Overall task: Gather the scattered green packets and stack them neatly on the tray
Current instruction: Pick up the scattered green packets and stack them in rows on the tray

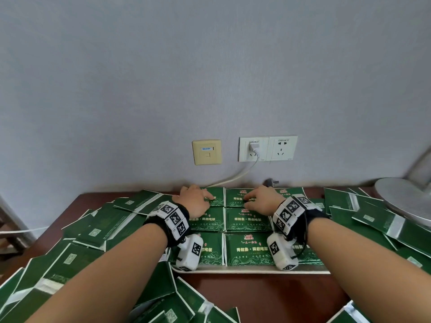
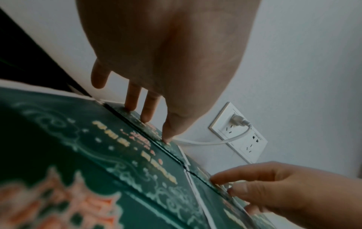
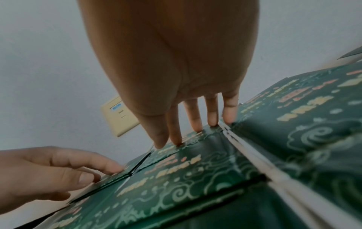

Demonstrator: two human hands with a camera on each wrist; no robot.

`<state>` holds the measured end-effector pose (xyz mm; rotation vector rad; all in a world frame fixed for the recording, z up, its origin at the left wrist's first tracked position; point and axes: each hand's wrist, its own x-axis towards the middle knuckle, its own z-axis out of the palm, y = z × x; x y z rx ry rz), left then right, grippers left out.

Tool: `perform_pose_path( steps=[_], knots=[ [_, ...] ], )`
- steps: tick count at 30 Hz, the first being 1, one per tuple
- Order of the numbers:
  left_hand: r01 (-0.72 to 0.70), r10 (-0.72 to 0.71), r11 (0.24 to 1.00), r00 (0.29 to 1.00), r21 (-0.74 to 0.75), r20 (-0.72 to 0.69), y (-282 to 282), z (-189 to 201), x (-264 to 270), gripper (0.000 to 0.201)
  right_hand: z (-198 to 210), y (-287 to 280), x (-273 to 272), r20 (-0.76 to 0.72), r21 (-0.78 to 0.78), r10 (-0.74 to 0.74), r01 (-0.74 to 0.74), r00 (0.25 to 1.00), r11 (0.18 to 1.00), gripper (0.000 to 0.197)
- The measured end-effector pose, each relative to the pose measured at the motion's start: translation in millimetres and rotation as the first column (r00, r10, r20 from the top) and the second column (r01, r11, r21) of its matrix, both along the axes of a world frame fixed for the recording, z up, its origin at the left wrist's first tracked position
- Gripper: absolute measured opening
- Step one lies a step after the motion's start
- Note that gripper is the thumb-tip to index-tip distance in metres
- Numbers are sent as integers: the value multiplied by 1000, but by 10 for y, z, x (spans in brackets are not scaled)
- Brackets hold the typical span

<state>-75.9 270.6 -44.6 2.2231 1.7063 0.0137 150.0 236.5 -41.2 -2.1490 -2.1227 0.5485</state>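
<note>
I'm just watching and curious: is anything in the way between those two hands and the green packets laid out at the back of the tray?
Nothing visible is. The left hand and right hand already rest their fingertips directly on the back-row packets on the tray. The wrist views show fingers touching the packet faces with nothing between.

Soft, even daylight in the head view, edges bowed; both wrist views dim, packets (image 2: pixel 58 155) nearest the lens blurred.
</note>
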Motion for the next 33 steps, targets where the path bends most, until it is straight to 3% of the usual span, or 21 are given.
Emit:
perform_pose_path(
  steps=[11,16,21,24,33],
  knots=[
    [-30,18,995,992,100,128,-320,393,-31,36,553,-422,-113,-210,199,-16,59,978,978,35],
    [36,-64,992,970,121,234,-602,676,-41,31,848,-805,-214,-189,228,-12,56,982,972,45],
    [26,-65,989,962,149,264,-1084,931,-38,19,1099,-1338,-225,-170,245,-48,89,984,965,42],
    [47,-90,985,961,164,263,-1384,1036,14,22,1208,-1682,-171,-142,258,-61,96,988,961,38],
    [230,-268,957,932,175,243,-2228,1074,451,32,1129,-2742,131,-104,198,-125,144,987,969,38]
  ],
)
